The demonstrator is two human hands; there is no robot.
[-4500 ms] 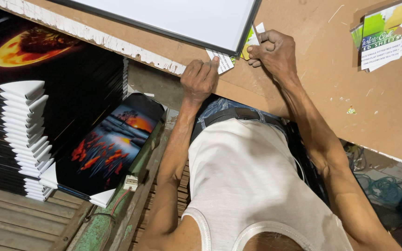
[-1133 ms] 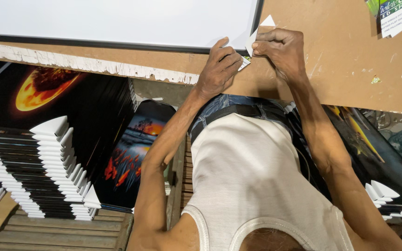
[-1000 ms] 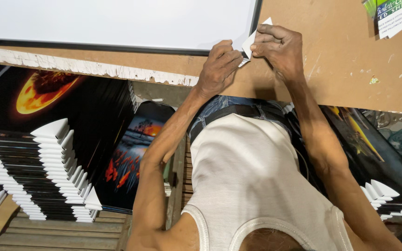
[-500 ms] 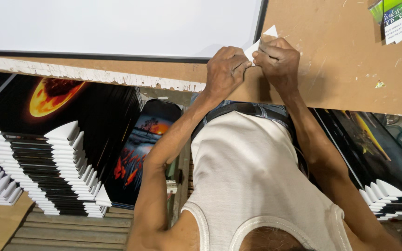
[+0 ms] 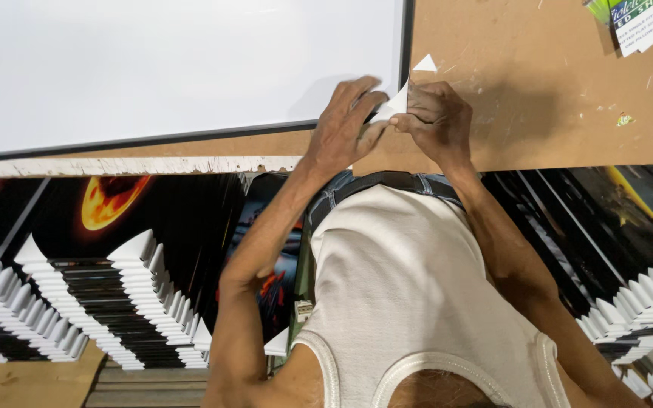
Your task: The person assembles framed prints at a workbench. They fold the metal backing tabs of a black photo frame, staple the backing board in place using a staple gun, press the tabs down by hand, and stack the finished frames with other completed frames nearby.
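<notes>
Both my hands meet at the near right corner of a large white board with a thin black frame (image 5: 190,68) that lies on a brown fibreboard table (image 5: 538,98). My left hand (image 5: 345,121) and my right hand (image 5: 436,117) pinch a small white folded paper corner piece (image 5: 400,98) between them, against the frame's corner. A second white tip (image 5: 425,63) pokes out above my right fingers.
A bundle of green and white printed cards (image 5: 640,23) lies at the table's far right. Below the table edge stand stacks of black framed pictures with white corner guards (image 5: 115,302), one showing an orange fireball; more stacks (image 5: 636,302) stand at the right.
My hands have come closer together at the frame's corner, and the paper piece is now pinched between both. The view has shifted so the white board fills more of the top.
</notes>
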